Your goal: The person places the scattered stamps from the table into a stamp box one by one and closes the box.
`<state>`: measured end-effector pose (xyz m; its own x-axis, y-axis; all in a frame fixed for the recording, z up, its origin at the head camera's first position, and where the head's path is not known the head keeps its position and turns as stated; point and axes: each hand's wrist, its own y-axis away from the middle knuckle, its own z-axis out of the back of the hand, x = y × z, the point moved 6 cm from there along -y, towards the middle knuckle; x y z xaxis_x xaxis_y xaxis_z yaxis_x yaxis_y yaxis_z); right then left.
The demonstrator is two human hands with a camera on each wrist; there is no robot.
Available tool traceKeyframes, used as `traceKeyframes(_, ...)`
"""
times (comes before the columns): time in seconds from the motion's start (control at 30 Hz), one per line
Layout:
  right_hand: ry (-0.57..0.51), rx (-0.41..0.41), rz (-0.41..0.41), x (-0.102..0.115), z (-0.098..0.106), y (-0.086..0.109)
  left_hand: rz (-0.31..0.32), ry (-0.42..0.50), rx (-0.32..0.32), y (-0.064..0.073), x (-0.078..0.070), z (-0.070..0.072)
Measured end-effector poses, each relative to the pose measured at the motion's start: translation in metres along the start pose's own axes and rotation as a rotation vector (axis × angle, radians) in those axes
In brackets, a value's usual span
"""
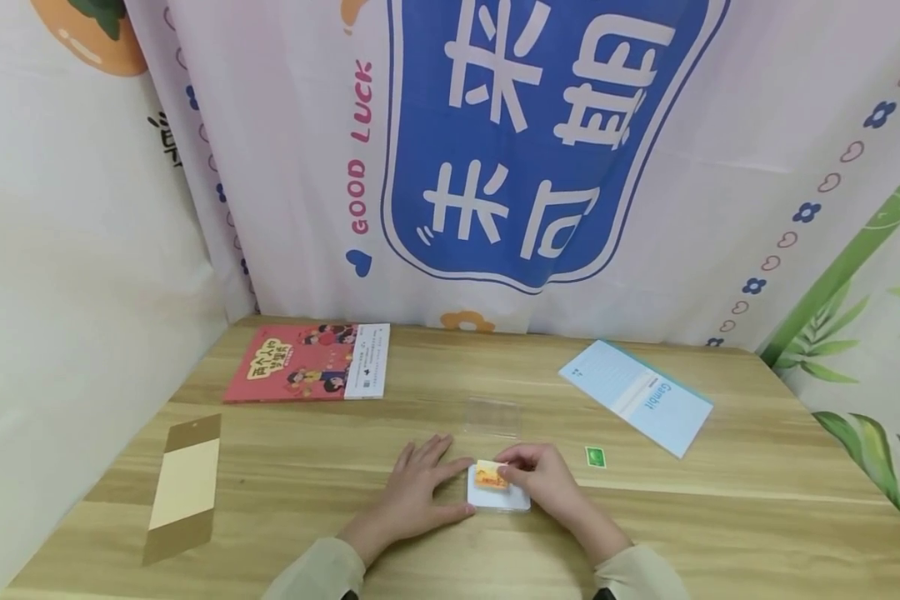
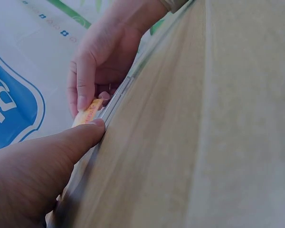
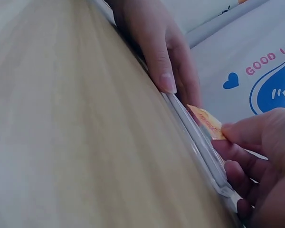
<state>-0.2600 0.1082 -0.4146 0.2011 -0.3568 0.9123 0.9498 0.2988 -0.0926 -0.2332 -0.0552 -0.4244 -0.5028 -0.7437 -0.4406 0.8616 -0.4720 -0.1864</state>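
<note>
My right hand (image 1: 547, 482) pinches an orange and yellow stamp (image 1: 491, 474) between thumb and fingers. The stamp is tilted over a small flat white case (image 1: 506, 502) that lies on the table. Spread out on the table, my left hand (image 1: 420, 487) has its thumb and forefinger at the case's left edge. In the left wrist view, the left thumb tip presses against the case's edge near the stamp (image 2: 90, 110). The right wrist view shows one edge of the stamp (image 3: 206, 122) raised, with right fingers beside the case (image 3: 199, 142).
A clear plastic piece (image 1: 492, 417) lies just beyond the case. To the right is a green stamp (image 1: 596, 457), with a light blue notebook (image 1: 645, 400) behind it. A red book (image 1: 300, 364) and a brown and cream card (image 1: 184, 485) lie on the wooden table's left side.
</note>
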Motion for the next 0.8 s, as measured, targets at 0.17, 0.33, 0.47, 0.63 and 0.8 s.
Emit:
traceKeyframes(0.17,0.037,0.016,0.030,-0.002,-0.007,0.002,0.007,-0.005,0.002,0.000,0.001,0.000)
traceKeyframes(0.33,0.113,0.024,0.059,-0.003,-0.010,0.003,0.004,0.003,0.007,0.000,0.000,0.000)
traceKeyframes(0.47,0.131,0.030,0.081,-0.001,-0.012,0.004,0.002,0.007,-0.002,0.001,0.000,0.001)
traceKeyframes(0.63,0.152,0.017,0.095,-0.001,-0.012,0.004,0.004,0.006,0.004,0.001,0.000,0.001)
traceKeyframes(0.8,0.201,0.008,0.131,0.001,-0.012,0.005,-0.002,0.012,0.002,0.000,-0.001,0.001)
